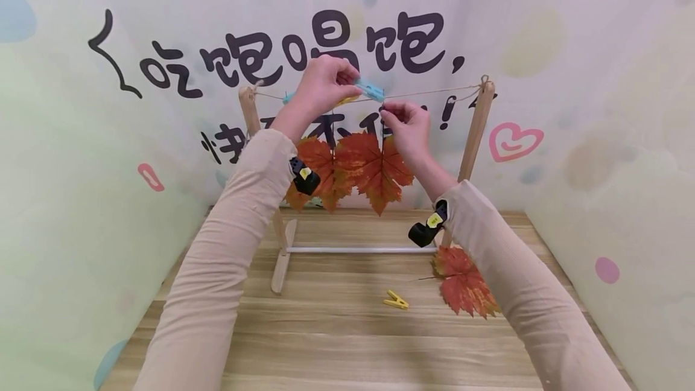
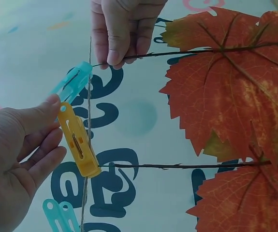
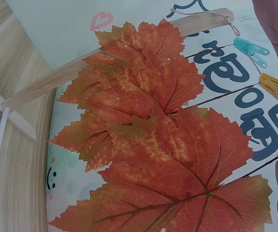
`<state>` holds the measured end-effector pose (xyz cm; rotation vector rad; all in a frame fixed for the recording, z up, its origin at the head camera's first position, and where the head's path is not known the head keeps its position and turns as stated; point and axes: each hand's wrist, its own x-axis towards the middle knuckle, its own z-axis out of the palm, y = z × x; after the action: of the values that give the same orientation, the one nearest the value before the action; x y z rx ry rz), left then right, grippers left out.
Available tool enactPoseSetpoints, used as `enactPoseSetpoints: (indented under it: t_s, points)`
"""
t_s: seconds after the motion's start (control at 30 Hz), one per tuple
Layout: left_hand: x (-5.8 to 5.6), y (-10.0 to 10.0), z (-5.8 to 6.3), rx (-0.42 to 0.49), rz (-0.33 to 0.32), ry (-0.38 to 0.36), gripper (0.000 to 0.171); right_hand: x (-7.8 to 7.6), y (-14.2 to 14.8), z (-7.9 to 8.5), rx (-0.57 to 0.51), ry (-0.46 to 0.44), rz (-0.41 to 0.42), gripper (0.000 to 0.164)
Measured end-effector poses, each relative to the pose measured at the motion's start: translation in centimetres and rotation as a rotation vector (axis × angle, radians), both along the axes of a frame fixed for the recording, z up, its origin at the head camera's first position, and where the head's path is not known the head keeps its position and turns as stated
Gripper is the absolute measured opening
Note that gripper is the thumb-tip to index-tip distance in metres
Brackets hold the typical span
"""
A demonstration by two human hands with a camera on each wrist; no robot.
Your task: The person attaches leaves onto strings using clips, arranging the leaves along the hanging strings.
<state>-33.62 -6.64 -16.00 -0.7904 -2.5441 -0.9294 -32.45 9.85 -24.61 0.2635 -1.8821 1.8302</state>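
My left hand [image 1: 328, 83] pinches a blue clothespin [image 1: 371, 89] by its handle end. In the left wrist view the clothespin's tip meets the twine [image 2: 89, 87] and the end of a leaf stem; whether it clamps them I cannot tell. With thumb and fingers my right hand [image 1: 409, 128] pinches that thin dark stem [image 2: 177, 54] just below the twine. From the stem hangs a red-orange maple leaf [image 1: 380, 165]. Beside it a yellow clothespin [image 2: 78, 140] holds a second leaf [image 2: 250, 198] on the twine. Another blue clothespin [image 3: 251, 52] holds a further leaf [image 3: 143, 38].
The twine runs between two wooden posts [image 1: 478, 128], joined low down by a white rod [image 1: 361, 250]. On the wooden table [image 1: 326, 343] lie a loose yellow clothespin [image 1: 396, 300] and a maple leaf [image 1: 461, 282], partly under my right forearm. A printed wall cloth [image 1: 586, 77] stands behind.
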Motion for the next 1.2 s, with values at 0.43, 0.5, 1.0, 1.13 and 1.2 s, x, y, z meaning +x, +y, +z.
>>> enactPoseSetpoints:
  t_s: [0.43,0.5,1.0,1.13,1.2]
  points:
    - [0.16,0.5,0.01,-0.012,0.009,0.001,0.023,0.03,0.07,-0.1,0.001,0.019,0.0,0.019]
    - [0.2,0.56,0.0,-0.013,0.012,0.001,0.024,0.02,0.11,-0.11,0.019,0.026,-0.008,0.019]
    - [0.06,0.47,-0.52,-0.012,0.02,0.038,0.033,-0.05,-0.1,-0.06,0.008,0.025,-0.027,0.017]
    - [0.04,0.58,-0.7,0.0,0.006,0.045,0.034,-0.1,-0.05,-0.28,0.022,0.035,-0.032,0.017]
    - [0.04,0.7,-0.76,0.003,0.002,0.053,0.034,-0.15,-0.03,-0.35,0.024,0.043,-0.033,0.018]
